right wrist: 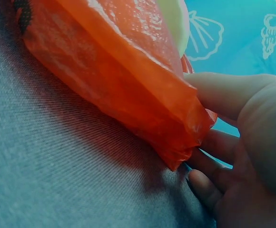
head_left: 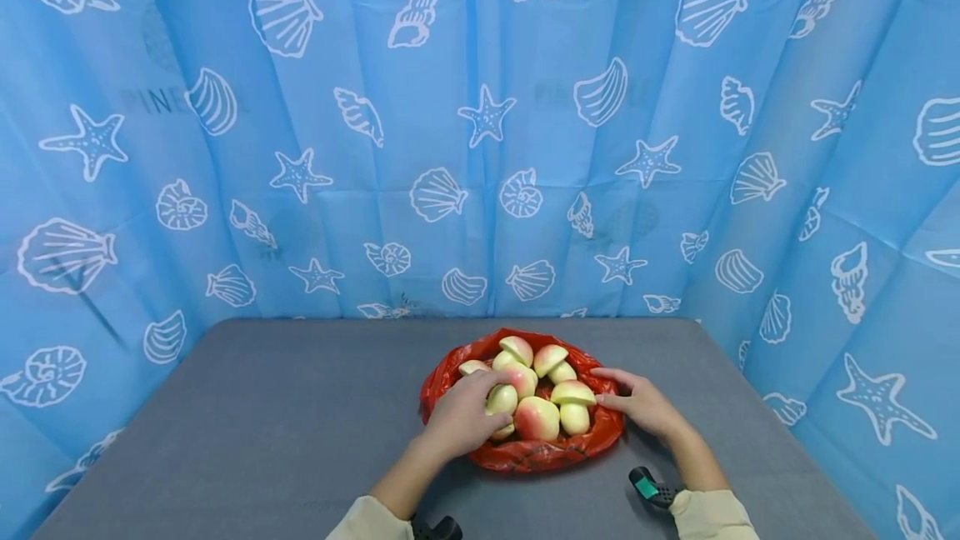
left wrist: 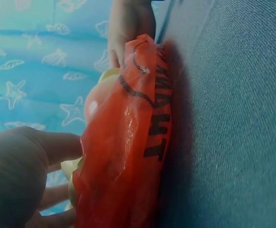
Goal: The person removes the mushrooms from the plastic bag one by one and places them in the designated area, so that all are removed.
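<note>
A red plastic bag [head_left: 525, 458] with its rim rolled down sits on the table, full of several toy mushrooms [head_left: 537, 418] with pale stems and pink-blushed caps. Over the bag's left side, my left hand [head_left: 467, 411] has its thumb and fingers around one pale toy mushroom [head_left: 502, 399]; the left wrist view hides most of that contact behind the bag. At the right rim, my right hand [head_left: 647, 407] holds the bag's edge, thumb on the inner side and fingers outside. The right wrist view shows the red film [right wrist: 176, 118] between them.
A grey cloth-covered table [head_left: 285, 423] extends around the bag. A blue curtain [head_left: 480, 148] with white shell prints hangs behind it and along the sides. Dark wrist straps [head_left: 654, 490] sit by both cream sleeves [head_left: 712, 515].
</note>
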`<state>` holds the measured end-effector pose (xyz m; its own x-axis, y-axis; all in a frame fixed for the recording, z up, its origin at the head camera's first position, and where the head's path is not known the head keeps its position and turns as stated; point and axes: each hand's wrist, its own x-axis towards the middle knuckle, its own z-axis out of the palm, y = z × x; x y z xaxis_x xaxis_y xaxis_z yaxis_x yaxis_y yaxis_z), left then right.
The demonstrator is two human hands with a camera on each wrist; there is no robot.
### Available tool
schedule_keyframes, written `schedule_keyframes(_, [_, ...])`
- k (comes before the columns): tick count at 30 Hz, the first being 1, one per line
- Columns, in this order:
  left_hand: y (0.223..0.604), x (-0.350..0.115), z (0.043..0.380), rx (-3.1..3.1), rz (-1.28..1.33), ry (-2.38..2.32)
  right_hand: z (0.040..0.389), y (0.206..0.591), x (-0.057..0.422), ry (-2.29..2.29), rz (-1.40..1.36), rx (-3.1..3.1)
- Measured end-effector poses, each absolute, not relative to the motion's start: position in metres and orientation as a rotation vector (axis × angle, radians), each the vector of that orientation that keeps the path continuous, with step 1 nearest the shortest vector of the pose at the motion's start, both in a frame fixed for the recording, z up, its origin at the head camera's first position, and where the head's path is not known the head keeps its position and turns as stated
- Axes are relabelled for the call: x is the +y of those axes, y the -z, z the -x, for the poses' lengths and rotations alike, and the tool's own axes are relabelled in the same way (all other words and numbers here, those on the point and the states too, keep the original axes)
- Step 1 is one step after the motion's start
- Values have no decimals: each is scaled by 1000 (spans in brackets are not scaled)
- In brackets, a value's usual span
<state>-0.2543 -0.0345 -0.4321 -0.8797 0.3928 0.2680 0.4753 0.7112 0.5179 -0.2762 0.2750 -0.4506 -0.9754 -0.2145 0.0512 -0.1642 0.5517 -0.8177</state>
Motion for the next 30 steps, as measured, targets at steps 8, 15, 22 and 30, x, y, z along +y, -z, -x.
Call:
schedule_keyframes(8, [432, -28, 253, -2775, 649, 836, 279, 455, 276, 1421, 332, 2729])
schedule_keyframes(15, [433, -28, 255, -2717, 641, 823, 276, 451, 275, 1425, 341, 2730])
schedule_keyframes(22, [430, -30, 255, -2660, 640, 870, 278, 451, 275, 1415, 328, 2745])
schedule_keyframes(30, [416, -37, 252, -2544, 640, 961, 278, 453, 277, 1423, 321, 2726])
